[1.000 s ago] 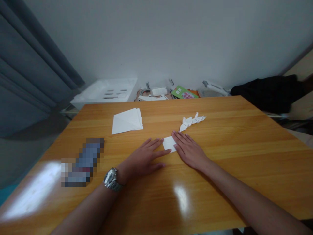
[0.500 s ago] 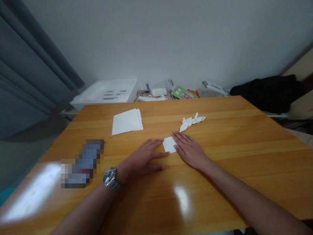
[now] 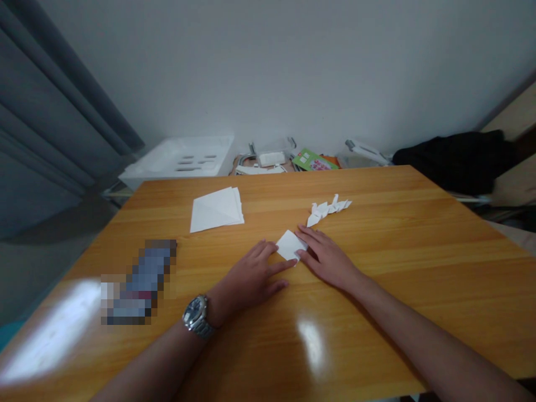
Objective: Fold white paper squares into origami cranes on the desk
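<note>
A small white folded paper [image 3: 290,244] lies turned like a diamond on the wooden table [image 3: 259,357]. My left hand [image 3: 255,273], with a metal watch at the wrist, touches its left corner and lower edge with spread fingertips. On the paper's right side rest the fingers of my right hand [image 3: 329,259], apart and fairly flat, covering its right corner. Just beyond my right hand stand folded white paper figures [image 3: 329,210] in a row. Farther left is a stack of white paper sheets [image 3: 218,209].
A blurred-out phone-like object [image 3: 146,279] lies on the left of the table. Past the back edge are a white plastic tray [image 3: 184,159], a green booklet [image 3: 314,161] and assorted items. Black cloth [image 3: 456,162] hangs at the right; a grey curtain is at the left.
The small paper has rotated from roughly square-on to a diamond position. My left hand has shifted slightly right, its index finger now nearer my right hand.
</note>
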`<state>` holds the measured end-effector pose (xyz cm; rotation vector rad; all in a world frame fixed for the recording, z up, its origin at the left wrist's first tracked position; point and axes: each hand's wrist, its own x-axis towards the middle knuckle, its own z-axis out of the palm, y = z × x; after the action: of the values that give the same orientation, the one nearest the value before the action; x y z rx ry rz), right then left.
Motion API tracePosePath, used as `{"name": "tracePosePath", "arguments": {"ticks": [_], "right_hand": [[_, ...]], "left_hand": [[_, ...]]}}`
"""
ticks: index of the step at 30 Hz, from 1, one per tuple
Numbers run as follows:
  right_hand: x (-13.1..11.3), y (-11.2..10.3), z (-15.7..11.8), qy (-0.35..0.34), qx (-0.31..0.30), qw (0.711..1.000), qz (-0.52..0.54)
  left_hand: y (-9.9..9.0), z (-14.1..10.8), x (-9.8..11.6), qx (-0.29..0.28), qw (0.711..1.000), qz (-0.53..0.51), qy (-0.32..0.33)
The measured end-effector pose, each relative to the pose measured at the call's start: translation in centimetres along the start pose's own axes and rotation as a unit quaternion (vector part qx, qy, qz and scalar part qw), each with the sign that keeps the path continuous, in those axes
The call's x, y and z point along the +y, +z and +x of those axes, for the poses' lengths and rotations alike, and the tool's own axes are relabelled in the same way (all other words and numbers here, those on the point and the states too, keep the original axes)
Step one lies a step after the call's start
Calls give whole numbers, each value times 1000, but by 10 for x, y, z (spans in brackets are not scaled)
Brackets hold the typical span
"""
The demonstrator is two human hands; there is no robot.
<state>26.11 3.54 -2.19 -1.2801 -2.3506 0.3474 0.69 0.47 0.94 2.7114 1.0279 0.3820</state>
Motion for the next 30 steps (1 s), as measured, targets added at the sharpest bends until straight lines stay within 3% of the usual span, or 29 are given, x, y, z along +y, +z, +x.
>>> {"name": "tracePosePath", "arguments": {"ticks": [6, 15, 20, 30], "right_hand": [[2, 1, 0, -12, 17, 1000, -3], [6, 3, -1, -25, 15, 999, -18], [8, 4, 0, -49, 13, 999, -13], [7, 2, 1, -28, 16, 999, 23]], "left_hand": [[0, 4, 1, 9, 1000, 3, -14], [14, 11, -7, 118, 980, -11, -160], [17, 11, -8, 122, 980, -2, -158], [19, 12, -12, 134, 979, -46, -147]]}}
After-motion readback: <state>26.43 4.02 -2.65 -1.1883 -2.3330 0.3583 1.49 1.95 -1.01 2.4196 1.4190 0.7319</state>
